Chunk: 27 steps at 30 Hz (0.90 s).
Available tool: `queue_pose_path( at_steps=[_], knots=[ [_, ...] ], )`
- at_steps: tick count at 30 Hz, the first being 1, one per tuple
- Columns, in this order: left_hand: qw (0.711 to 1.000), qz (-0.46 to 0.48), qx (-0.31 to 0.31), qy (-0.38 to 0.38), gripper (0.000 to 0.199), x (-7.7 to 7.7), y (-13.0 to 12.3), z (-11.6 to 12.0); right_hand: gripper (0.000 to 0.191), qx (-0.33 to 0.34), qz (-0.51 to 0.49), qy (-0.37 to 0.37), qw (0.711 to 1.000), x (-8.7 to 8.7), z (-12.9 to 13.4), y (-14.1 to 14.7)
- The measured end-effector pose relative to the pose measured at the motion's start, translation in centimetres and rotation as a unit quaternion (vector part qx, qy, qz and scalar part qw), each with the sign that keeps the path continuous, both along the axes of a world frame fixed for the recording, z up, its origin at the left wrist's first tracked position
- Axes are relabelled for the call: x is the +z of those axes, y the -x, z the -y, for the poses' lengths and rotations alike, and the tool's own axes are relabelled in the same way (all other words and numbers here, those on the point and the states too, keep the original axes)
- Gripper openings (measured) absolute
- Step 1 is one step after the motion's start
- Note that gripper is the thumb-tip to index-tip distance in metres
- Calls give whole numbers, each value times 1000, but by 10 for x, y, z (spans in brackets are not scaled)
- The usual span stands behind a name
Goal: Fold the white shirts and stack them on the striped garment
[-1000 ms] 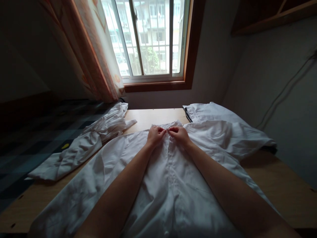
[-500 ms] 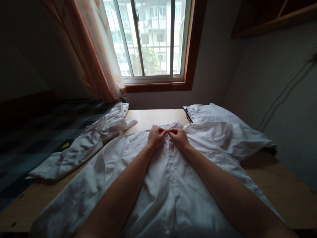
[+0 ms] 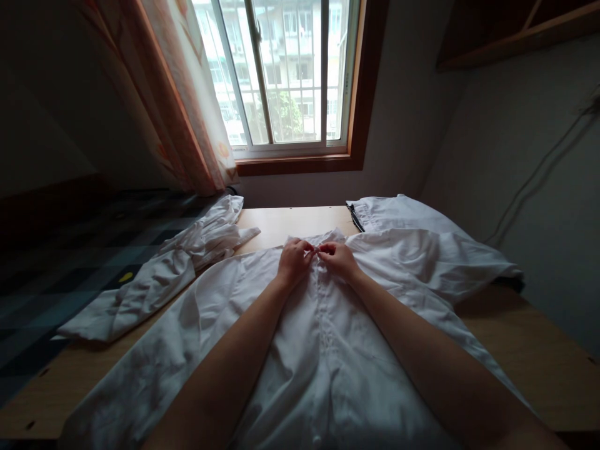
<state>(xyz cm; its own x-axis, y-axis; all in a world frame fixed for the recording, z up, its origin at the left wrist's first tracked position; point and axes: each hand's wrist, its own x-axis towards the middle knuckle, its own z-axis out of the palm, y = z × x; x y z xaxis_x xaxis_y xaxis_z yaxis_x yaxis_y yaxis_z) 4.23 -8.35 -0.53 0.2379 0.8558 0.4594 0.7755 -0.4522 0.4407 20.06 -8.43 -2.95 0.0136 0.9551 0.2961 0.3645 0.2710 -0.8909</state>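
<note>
Pinched the shirt (image 3: pixel 323 337) at the top of its front, just below the collar (image 3: pixel 334 235), with left hand (image 3: pixel 296 257) and right hand (image 3: pixel 338 257) nearly fingertip to fingertip, backs up; could not make out any button between them. Used so small a grip, likely, for close handling of the meeting front edges, and angled both forearms inward, perhaps for equal reach. Lay flat on the tabletop (image 3: pixel 520 331), front up, probably for support beneath both edges and a clear view of them. Pointed collar-first at the window (image 3: pixel 290 75), lower end toward the wearer and cut off from view, long axis running straight away from the body along the placket (image 3: pixel 323 312). Spread rightward to a white pile (image 3: pixel 407 212), overlap unclear. Saw a crumpled garment (image 3: pixel 154 284) across the tabletop's left edge, partly over the plaid bed (image 3: pixel 51 275), presumably for extra room around the shirt.
</note>
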Motion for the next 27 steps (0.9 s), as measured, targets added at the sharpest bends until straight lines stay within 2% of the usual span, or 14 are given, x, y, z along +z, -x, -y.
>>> queue_pose_path(
  at_steps=[4, 13, 20, 27],
  knots=[
    [1000, -28, -4, 9, 11, 3, -4, 5, 9, 19, -4, 6, 1000, 0, -1, -2],
    [999, -43, 5, -7, 17, 3, -9, 9, 13, 9, 24, -17, 1000, -1, 1, -1],
    [999, 18, 11, 29, 13, 3, -7, 8, 13, 48, 31, -28, 998, 4, 5, -5],
    [992, 94, 16, 85, 11, 5, -3, 8, 11, 2, 46, -14, 999, 2, 1, -1]
  ],
)
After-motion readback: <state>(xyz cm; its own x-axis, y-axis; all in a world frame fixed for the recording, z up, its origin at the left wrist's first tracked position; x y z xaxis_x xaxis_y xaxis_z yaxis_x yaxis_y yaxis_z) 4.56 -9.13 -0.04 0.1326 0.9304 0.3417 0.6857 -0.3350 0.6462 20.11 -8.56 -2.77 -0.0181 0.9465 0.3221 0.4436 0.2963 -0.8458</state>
